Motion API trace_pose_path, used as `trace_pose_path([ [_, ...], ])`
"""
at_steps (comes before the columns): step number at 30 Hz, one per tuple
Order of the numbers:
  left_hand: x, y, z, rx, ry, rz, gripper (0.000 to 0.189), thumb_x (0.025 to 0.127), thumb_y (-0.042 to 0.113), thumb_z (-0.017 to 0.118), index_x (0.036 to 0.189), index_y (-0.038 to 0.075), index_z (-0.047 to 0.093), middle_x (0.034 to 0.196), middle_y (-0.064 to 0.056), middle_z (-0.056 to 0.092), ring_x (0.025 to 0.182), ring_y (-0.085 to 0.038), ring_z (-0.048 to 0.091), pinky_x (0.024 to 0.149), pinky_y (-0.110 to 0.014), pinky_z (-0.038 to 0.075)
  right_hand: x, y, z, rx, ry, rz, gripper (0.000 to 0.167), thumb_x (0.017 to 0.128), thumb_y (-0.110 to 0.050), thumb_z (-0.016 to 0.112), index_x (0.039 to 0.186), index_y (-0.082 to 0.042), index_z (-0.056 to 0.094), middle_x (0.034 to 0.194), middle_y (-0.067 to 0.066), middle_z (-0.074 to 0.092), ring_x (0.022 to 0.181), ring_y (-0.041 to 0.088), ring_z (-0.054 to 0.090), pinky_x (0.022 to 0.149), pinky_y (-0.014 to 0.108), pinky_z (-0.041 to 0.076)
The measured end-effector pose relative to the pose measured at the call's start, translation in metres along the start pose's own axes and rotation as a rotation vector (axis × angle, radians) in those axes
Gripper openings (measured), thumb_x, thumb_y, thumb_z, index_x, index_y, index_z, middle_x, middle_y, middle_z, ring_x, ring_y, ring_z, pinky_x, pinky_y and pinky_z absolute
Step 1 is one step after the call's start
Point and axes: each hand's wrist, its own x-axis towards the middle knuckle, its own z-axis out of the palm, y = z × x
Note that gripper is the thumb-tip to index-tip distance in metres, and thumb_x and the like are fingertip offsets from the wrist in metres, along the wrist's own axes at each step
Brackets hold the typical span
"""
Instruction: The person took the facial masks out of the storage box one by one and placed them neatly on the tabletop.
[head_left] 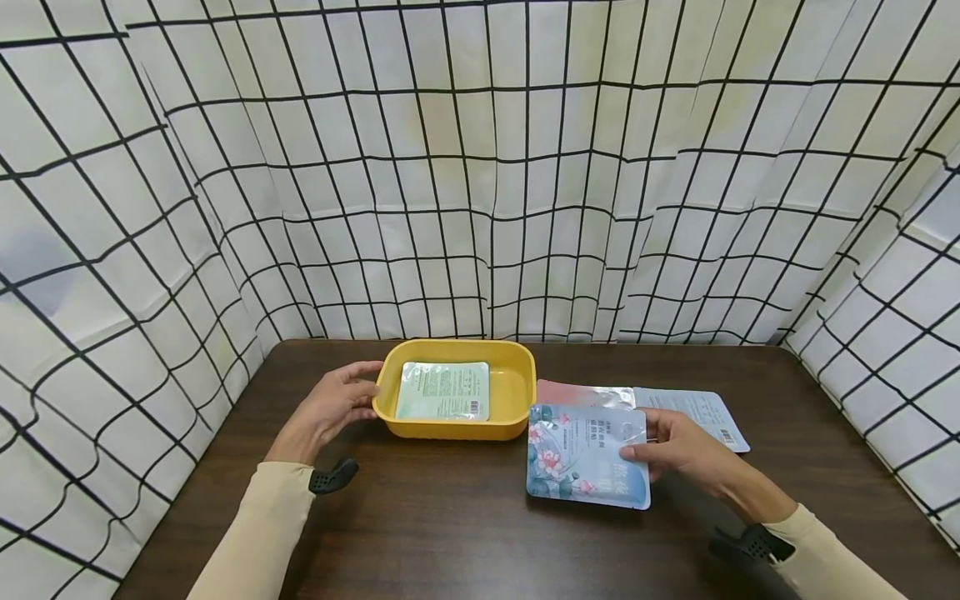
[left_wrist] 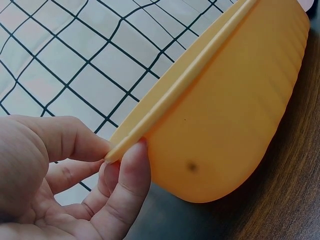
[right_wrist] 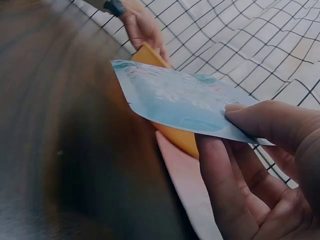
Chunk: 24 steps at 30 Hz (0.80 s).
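My right hand (head_left: 678,446) pinches a blue face mask packet (head_left: 587,457) by its right edge, thumb on top and fingers beneath. The packet carries pink flowers and is raised above the table, as the right wrist view shows. My left hand (head_left: 336,408) pinches the left rim of a yellow plastic basin (head_left: 517,392), its thumb and fingers on the lip in the left wrist view. Inside the basin lies a pale green packet (head_left: 444,392), printed with small text and a barcode.
Right of the basin, a pink packet (head_left: 577,393) lies on the dark wooden table (head_left: 420,517), partly hidden behind the held one. Beside it rests another light blue packet (head_left: 693,417), text side up. White cloth with a black grid (head_left: 480,192) hangs behind the table.
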Motion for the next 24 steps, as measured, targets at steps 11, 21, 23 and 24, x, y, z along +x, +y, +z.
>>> trace_pose_path([
  [11,0.0,0.0,-0.001,0.002,0.001,0.004,0.058,0.101,0.009,0.056,0.156,0.009,0.037,0.122,-0.023,0.06,0.088,-0.024,0.061,0.075,-0.03,0.059,-0.006,0.015,0.005,0.026,-0.056,0.052,0.059,0.093,-0.012,0.073,0.141,0.008,0.046,0.119,0.017,0.072,0.094,0.028,0.073,0.069,0.043,0.062],
  [21,0.001,-0.001,-0.001,0.008,0.004,0.0,0.058,0.102,0.01,0.056,0.156,0.009,0.037,0.125,-0.023,0.059,0.091,-0.026,0.061,0.076,-0.029,0.059,-0.007,0.015,0.007,-0.015,-0.035,0.047,0.069,0.089,-0.009,0.076,0.145,0.005,0.038,0.118,0.02,0.065,0.09,0.023,0.071,0.068,0.044,0.062],
  [23,0.0,-0.001,-0.001,0.006,0.001,0.002,0.058,0.102,0.01,0.056,0.157,0.009,0.037,0.125,-0.023,0.059,0.09,-0.026,0.062,0.076,-0.029,0.059,-0.007,0.014,0.008,-0.049,-0.023,0.034,0.07,0.089,-0.009,0.077,0.146,0.004,0.038,0.116,0.02,0.062,0.089,0.023,0.07,0.067,0.043,0.062],
  [24,0.0,0.0,-0.001,0.007,0.001,0.004,0.058,0.102,0.01,0.056,0.156,0.009,0.037,0.124,-0.024,0.059,0.089,-0.025,0.062,0.076,-0.029,0.059,-0.007,0.014,0.008,-0.065,-0.019,0.029,0.07,0.089,-0.008,0.077,0.146,0.003,0.038,0.116,0.021,0.061,0.089,0.023,0.07,0.066,0.043,0.062],
])
